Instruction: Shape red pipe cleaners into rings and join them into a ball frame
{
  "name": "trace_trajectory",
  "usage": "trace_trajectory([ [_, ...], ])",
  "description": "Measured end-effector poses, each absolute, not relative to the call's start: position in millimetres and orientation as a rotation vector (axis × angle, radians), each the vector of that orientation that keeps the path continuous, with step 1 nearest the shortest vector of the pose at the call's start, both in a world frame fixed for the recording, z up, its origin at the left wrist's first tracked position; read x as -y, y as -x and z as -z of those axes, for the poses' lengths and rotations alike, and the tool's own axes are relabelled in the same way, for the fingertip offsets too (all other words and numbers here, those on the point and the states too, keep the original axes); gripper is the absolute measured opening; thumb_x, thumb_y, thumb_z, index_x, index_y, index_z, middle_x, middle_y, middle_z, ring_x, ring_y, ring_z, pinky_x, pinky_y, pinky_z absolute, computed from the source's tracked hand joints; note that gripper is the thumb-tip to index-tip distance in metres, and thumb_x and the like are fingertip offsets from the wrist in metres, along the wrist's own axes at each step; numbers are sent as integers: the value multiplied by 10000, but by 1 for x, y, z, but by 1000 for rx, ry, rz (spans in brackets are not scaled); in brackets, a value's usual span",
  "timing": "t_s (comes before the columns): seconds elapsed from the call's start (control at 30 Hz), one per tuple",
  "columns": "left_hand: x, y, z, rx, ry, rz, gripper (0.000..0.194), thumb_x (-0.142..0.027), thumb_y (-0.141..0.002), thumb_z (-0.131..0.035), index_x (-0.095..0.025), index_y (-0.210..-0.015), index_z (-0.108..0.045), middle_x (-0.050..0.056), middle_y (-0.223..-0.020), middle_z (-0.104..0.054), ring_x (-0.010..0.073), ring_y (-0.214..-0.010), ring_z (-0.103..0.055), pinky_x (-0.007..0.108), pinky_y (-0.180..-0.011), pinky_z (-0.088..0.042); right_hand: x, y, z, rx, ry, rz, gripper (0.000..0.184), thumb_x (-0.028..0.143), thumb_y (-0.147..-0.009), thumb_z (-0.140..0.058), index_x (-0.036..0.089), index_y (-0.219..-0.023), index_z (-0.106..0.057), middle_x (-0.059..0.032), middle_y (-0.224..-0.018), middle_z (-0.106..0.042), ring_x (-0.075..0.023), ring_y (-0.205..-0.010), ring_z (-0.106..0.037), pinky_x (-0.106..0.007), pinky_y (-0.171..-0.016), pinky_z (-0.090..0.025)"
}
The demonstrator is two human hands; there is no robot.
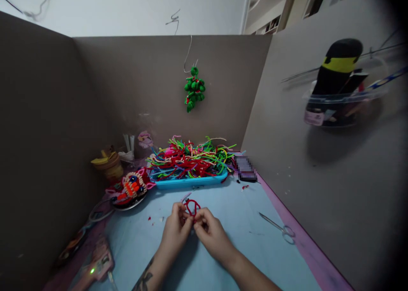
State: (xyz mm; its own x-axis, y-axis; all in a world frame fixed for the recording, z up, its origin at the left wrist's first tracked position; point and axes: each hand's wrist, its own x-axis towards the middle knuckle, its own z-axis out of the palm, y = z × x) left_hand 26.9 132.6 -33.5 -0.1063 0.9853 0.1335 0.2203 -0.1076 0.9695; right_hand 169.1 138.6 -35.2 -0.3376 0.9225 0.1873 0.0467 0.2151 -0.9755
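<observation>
My left hand (pixel 176 228) and my right hand (pixel 208 231) meet over the light blue mat (pixel 242 235), fingertips pinched together. Between them they hold a small red pipe-cleaner loop (pixel 192 206) that sticks up just above the fingers. Both hands are closed on it. Behind them lies a blue tray (pixel 191 181) heaped with pipe cleaners in many colours.
Scissors (pixel 279 228) lie on the mat to the right. A pink glue gun (pixel 97 263) with a lit green lamp sits at the front left. A red and orange pipe-cleaner figure (pixel 131 187) rests on a plate. A green pipe-cleaner ornament (pixel 194 88) hangs on the cardboard wall.
</observation>
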Motion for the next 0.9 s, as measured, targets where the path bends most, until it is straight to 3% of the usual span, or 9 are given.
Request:
trace_trajectory([
  [0.17,-137,-27,32,-1309,-1122,-1328,309,-296,-706,-665,-235,-850,-399,-46,-589,-627,106,-463,-499,203,-470,-325,-148,-177,33,1379,923,-1324,152,331,-893,-425,199,-909,-498,22,-651,-556,-129,-581,-515,-235,-564,-401],
  [0.3,-140,-25,30,-1242,-948,-1434,365,-312,-665,-719,-232,-847,-413,-46,-602,-640,107,-513,-531,211,-534,-368,-150,-177,34,1526,1025,-1037,83,208,-833,-495,190,-841,-575,-7,-726,-582,-144,-648,-537,-245,-598,-410],
  [0.4,-138,-26,26,-1198,-916,-1464,374,-322,-646,-745,-228,-838,-437,-40,-604,-645,122,-560,-559,232,-593,-405,-146,-172,34,1691,1014,-845,148,106,-749,-577,199,-859,-611,-16,-816,-605,-157,-739,-557,-247,-654,-427],
  [0.9,-130,-40,22,-1166,-857,-1498,347,-319,-668,-745,-227,-836,-455,-48,-610,-638,120,-587,-567,228,-611,-407,-141,-169,43,1648,951,-397,112,111,-816,-568,219,-815,-602,-26,-796,-627,-180,-780,-578,-295,-705,-470],
])
